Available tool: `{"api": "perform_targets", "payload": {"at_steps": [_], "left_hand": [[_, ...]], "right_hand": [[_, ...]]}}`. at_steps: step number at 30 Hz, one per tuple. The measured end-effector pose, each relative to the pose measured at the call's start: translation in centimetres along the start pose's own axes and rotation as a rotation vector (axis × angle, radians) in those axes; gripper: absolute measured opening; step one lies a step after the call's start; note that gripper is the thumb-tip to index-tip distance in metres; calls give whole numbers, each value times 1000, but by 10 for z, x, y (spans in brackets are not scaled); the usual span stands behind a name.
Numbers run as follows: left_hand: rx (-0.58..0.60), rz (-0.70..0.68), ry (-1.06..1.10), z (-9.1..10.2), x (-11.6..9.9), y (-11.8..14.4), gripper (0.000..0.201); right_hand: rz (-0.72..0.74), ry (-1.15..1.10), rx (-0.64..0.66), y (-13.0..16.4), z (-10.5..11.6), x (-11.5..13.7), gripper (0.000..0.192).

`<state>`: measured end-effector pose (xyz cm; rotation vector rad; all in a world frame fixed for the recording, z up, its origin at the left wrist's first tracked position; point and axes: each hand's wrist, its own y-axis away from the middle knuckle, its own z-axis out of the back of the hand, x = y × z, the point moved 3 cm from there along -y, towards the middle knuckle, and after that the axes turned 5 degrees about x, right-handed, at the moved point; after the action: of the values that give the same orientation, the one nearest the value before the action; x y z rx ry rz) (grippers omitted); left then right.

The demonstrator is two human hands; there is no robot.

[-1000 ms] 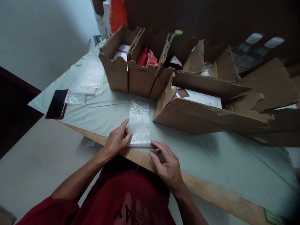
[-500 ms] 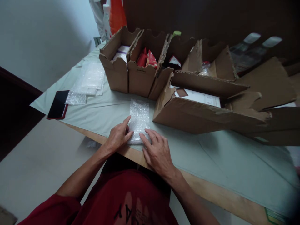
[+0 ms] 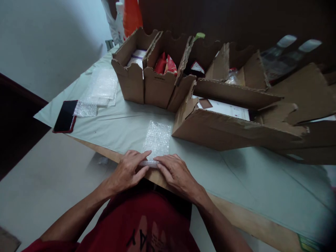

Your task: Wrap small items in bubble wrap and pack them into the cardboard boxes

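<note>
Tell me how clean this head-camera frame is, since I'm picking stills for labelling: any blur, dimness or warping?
Head view: dim, bluish light; the bubble wrap sheet and both hands, left hand and right hand, are fairly sharp; the bottles at far right smear into blur; the wide lens bends the table edge and stretches the cardboard boxes; the dark backdrop hides detail.

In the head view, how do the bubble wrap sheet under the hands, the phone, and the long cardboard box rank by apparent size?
1. Long cardboard box, clearly largest.
2. Bubble wrap sheet.
3. Phone; close to the sheet and farther away, so this order is unsure.
</note>
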<state>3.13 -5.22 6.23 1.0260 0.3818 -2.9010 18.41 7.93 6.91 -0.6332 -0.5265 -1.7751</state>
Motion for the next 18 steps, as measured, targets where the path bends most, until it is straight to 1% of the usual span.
{"api": "perform_targets", "payload": {"at_steps": [1, 3, 5, 6, 7, 8, 11, 13, 15, 17, 18], "left_hand": [[-6, 43, 8, -3, 2, 0, 46], [-29, 122, 14, -9, 9, -5, 40], [-38, 157, -11, -15, 15, -13, 40], [-43, 163, -33, -17, 17, -17, 39], [-54, 166, -56, -18, 18, -19, 38], [-72, 169, -78, -19, 19, -21, 37], [-149, 129, -110, -15, 16, -16, 37], [-143, 51, -95, -10, 10, -7, 42], [-96, -17, -62, -5, 5, 1, 42], [-68, -26, -39, -3, 3, 5, 39], [-66, -7, -41, -2, 4, 4, 38]], "right_hand": [[-30, -3, -13, 1, 1, 0, 28], [-72, 83, -129, 6, 3, -1, 28], [-57, 232, -268, 13, 4, 1, 28], [-30, 301, -301, 16, 4, 3, 29], [1, 353, -298, 18, 2, 5, 29], [30, 387, -268, 18, -1, 6, 30], [67, 399, -167, 13, -9, 5, 31], [49, 314, -166, 9, -12, 1, 29], [12, 173, -166, 8, -12, -2, 29], [-31, 65, -156, 11, -12, -3, 30], [-50, 59, -170, 13, -12, -3, 30]]}}
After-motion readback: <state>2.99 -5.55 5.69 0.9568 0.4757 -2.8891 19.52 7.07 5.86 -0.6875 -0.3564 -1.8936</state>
